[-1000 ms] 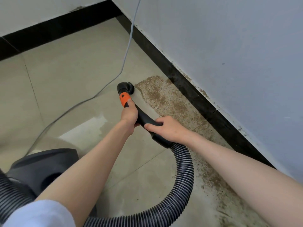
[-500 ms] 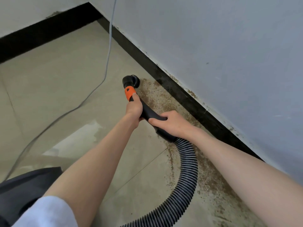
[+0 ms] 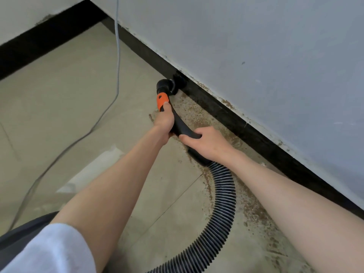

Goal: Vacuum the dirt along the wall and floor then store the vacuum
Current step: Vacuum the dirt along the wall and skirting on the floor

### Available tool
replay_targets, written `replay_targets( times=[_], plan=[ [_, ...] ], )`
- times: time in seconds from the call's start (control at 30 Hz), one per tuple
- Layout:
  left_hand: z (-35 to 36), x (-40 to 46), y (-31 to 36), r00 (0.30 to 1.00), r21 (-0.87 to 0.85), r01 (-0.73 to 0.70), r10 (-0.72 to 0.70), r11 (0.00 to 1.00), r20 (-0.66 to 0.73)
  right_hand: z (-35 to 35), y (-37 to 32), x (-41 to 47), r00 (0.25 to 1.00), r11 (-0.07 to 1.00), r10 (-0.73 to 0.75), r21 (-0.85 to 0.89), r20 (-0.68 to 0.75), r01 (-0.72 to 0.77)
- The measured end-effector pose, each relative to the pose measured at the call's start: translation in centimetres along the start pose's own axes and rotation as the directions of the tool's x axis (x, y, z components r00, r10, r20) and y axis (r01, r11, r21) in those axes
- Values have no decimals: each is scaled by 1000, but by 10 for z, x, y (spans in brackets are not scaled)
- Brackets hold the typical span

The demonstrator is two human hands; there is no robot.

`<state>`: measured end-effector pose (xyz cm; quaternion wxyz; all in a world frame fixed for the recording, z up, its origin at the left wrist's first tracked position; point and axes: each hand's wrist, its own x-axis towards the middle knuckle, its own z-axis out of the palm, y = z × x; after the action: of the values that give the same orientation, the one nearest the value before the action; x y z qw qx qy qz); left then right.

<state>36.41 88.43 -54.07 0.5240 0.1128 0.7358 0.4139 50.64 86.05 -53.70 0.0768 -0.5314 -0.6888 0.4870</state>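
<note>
Both hands hold the black vacuum handle [image 3: 182, 125]. My left hand [image 3: 164, 120] grips it just below the orange collar [image 3: 162, 100]. My right hand [image 3: 206, 143] grips it lower, where the ribbed black hose [image 3: 223, 198] begins. The round brush nozzle [image 3: 174, 84] presses against the black baseboard [image 3: 246, 125]. Brown dirt [image 3: 199, 113] is strewn over the floor along the baseboard, and specks sit on the baseboard's top edge. The hose curves back to the bottom edge of the view.
The grey wall [image 3: 256, 46] runs diagonally on the right and meets another wall at the top left corner. A grey power cord [image 3: 117, 56] hangs down and trails across the beige tiles [image 3: 59, 95]. The dark vacuum body [image 3: 25, 231] shows at the bottom left.
The nozzle has moved from the floor at the edge of the dirt patch over to the baseboard. Both hands went with it toward the wall, and the view shifted.
</note>
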Motion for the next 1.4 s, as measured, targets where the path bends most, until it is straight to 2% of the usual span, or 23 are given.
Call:
replay_targets(
  times=[0.1,0.47,0.73,1.07,1.4],
  plan=[
    [-11,2,-3,999,5,-11,11,1000,-38,5,-7,3,1000,1000,-16,-9,3,16],
    [-53,-28,-32,989,-67,8,-17,998,-144,33,-17,-18,985,995,-90,-36,149,96],
    [-57,-64,-60,990,-61,33,-42,998,-138,41,-2,-56,979,997,-83,14,188,82],
    [-33,-82,-80,993,-44,48,-53,998,-109,26,20,-83,983,998,-45,-25,177,50],
    [-13,-44,-53,995,-30,21,-24,999,-100,10,15,-45,992,1000,-23,-9,120,24]
  ],
)
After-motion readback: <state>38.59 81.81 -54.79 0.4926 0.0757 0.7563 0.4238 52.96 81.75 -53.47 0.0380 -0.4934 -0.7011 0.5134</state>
